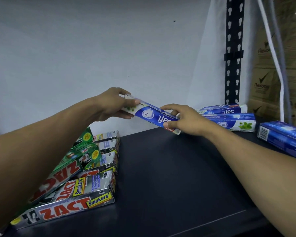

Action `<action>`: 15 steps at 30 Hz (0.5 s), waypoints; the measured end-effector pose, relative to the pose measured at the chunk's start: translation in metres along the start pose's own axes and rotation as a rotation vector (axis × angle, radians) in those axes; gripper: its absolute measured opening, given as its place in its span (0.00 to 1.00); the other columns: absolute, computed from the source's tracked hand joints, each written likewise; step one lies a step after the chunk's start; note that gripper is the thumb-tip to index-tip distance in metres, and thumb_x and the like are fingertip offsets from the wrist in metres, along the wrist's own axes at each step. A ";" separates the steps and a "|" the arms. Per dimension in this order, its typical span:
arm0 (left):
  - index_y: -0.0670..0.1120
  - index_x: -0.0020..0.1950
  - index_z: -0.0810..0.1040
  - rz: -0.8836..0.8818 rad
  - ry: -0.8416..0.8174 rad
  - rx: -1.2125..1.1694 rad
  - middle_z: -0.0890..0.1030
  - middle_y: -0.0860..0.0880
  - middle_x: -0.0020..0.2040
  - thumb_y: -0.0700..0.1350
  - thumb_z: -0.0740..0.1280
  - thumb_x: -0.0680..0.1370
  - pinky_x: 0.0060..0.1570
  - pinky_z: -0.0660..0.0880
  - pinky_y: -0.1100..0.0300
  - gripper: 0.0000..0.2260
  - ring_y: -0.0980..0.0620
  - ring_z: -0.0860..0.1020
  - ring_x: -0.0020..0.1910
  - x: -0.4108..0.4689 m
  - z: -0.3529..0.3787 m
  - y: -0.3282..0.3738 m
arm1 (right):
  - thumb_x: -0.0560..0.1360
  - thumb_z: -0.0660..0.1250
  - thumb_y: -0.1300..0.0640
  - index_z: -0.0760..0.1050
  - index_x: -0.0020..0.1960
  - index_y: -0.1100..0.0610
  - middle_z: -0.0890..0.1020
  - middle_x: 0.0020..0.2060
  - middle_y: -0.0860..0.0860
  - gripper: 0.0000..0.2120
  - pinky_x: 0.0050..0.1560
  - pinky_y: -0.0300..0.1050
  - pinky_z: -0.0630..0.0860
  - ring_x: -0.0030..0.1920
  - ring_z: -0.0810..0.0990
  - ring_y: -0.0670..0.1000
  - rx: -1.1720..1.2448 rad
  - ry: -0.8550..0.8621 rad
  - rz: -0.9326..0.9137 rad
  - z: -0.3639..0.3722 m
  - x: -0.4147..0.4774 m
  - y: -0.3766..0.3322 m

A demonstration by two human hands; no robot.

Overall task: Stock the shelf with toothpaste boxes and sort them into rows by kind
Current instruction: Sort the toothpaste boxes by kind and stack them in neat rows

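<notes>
Silver and green boxes (85,177) crowd the dark shelf (169,177) at near left; farther back, the left hand (112,104) and right hand (183,119) close fingers round a blue box (154,116) held above the shelf, more blue boxes (229,115) far right

The silver boxes (79,200) at the left of the shelf (178,177) read "ZACT" in red with "Smokers'" on a yellow patch, and the green boxes (72,161) leaning on them also carry red "ZACT". The blue box (154,117) held up in both hands shows "Safi" upside down, as does the blue box (224,109) lying by the wall. The cardboard cartons (263,86) at the right say "Rexona".
</notes>
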State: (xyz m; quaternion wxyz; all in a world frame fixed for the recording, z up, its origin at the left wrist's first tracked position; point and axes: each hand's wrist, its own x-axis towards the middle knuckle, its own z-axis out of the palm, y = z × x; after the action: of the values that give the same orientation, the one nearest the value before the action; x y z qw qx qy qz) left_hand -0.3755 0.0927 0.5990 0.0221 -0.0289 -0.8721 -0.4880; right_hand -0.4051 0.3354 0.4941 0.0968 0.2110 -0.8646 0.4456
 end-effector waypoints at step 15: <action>0.44 0.67 0.74 0.048 -0.010 -0.126 0.83 0.46 0.56 0.49 0.66 0.81 0.46 0.81 0.53 0.16 0.48 0.83 0.52 0.008 0.043 0.008 | 0.80 0.68 0.51 0.73 0.69 0.53 0.83 0.57 0.54 0.19 0.53 0.59 0.83 0.56 0.84 0.54 0.727 -0.035 0.101 0.018 -0.002 -0.029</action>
State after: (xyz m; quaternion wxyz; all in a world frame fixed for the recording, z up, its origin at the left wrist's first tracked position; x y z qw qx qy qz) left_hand -0.3836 0.1337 0.5835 0.0278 -0.0536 -0.8388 -0.5411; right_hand -0.3901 0.3070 0.5040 -0.0217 0.1963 -0.6605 0.7244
